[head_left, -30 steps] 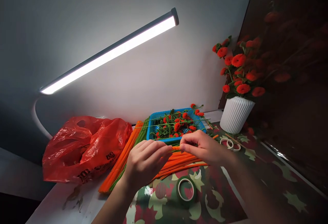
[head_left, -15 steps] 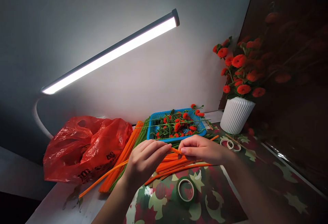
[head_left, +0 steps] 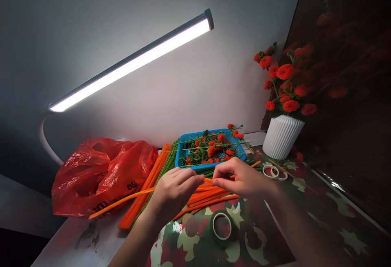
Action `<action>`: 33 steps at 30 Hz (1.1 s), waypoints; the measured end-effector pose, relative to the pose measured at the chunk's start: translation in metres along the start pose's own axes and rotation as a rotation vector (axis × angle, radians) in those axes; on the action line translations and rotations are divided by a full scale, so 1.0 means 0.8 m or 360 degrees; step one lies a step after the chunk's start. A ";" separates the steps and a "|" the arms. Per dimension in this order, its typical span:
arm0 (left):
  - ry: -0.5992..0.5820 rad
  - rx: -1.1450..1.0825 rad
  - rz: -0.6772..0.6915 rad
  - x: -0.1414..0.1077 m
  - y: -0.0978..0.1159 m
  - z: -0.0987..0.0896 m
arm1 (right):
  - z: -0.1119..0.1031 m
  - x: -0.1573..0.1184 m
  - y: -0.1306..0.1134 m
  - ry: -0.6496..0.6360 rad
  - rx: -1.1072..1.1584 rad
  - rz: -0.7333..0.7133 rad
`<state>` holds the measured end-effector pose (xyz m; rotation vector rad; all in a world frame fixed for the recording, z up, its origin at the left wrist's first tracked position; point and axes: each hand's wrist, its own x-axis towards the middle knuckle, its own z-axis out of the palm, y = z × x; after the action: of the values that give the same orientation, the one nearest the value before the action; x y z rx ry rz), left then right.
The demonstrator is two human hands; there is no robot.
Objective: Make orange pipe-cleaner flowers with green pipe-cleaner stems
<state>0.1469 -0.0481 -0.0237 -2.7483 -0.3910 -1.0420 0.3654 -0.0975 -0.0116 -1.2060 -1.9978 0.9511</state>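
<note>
An orange pipe cleaner (head_left: 122,202) runs through my left hand (head_left: 177,187), its long tail sticking out to the lower left. The fingers of that hand are closed around it. My right hand (head_left: 233,179) pinches the short end of the same pipe cleaner between thumb and index finger, a small gap from the left fingertips. Beneath both hands lies a pile of orange pipe cleaners (head_left: 210,197). Closer to me, a roll of green tape (head_left: 221,226) rests on the camouflage-patterned mat (head_left: 189,242).
Behind the hands stands a blue basket (head_left: 179,147) of small orange-red flowers. Bundled orange and green pipe cleaners (head_left: 143,202) lie beside a red plastic bag (head_left: 100,177). At right are tape rings (head_left: 270,172) and a white vase (head_left: 282,136) of flowers. A lit lamp (head_left: 131,63) hangs above.
The pipe cleaner's long tail has swung slightly up and left. My right hand has shifted a little, its thumb and index finger now forming a wider loop. My left hand has barely moved.
</note>
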 end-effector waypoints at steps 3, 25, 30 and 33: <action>-0.0213 -0.0025 -0.0150 -0.001 0.000 0.001 | 0.004 -0.001 0.002 0.0046 -0.0221 -0.0045; -0.0243 -0.0140 -0.0253 -0.005 -0.005 0.014 | 0.005 0.005 0.011 -0.0153 -0.0226 0.0168; -0.0433 -0.0331 -0.0408 -0.003 -0.001 0.011 | 0.013 0.006 0.011 -0.0130 -0.0251 0.0105; -0.0631 -0.0584 -0.0582 0.001 0.003 0.005 | 0.014 0.003 0.005 -0.0137 -0.0288 0.0041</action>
<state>0.1510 -0.0494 -0.0263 -3.3087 -0.8640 -0.6766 0.3578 -0.0969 -0.0206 -1.3100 -2.1795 0.8625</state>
